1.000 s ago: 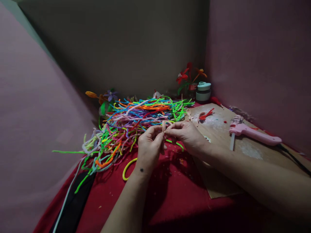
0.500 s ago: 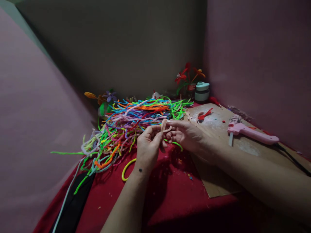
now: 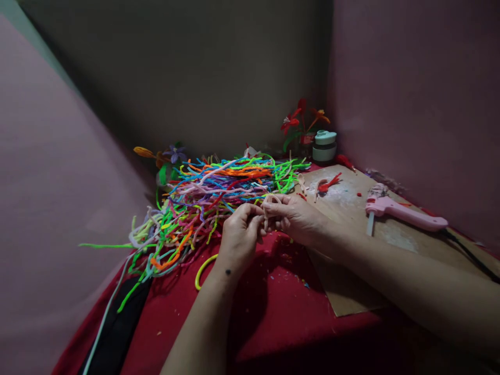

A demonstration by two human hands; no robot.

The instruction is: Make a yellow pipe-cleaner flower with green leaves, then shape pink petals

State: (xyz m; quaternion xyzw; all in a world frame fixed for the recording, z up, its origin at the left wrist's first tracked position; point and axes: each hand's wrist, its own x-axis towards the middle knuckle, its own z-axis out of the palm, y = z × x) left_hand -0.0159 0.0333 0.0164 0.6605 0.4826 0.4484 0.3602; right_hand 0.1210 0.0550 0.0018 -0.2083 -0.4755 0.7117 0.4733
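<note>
A pale pink pipe cleaner (image 3: 266, 219), bent into a loop, is pinched between both hands above the red cloth. My left hand (image 3: 242, 234) closes thumb and fingers on its lower left side. My right hand (image 3: 295, 216) grips it from the right, thumb on top; the fingertips of the two hands nearly meet. Part of the loop is hidden behind the fingers. Just behind the hands lies a big heap of pipe cleaners (image 3: 222, 182) in many colours. A yellow bent pipe cleaner (image 3: 200, 273) rests beside my left wrist.
On the right, a pink glue gun (image 3: 410, 212) with a black cord lies on a brown board (image 3: 351, 291), near red scraps (image 3: 330, 182). A lidded jar (image 3: 324, 146) and red pipe-cleaner flowers (image 3: 291, 122) stand behind. Another flower bunch (image 3: 167, 156) is at back left.
My right hand has turned and drawn closer to my left, its thumb now over the pale pink pipe cleaner. The upright loop has shifted and is more covered by fingers.
</note>
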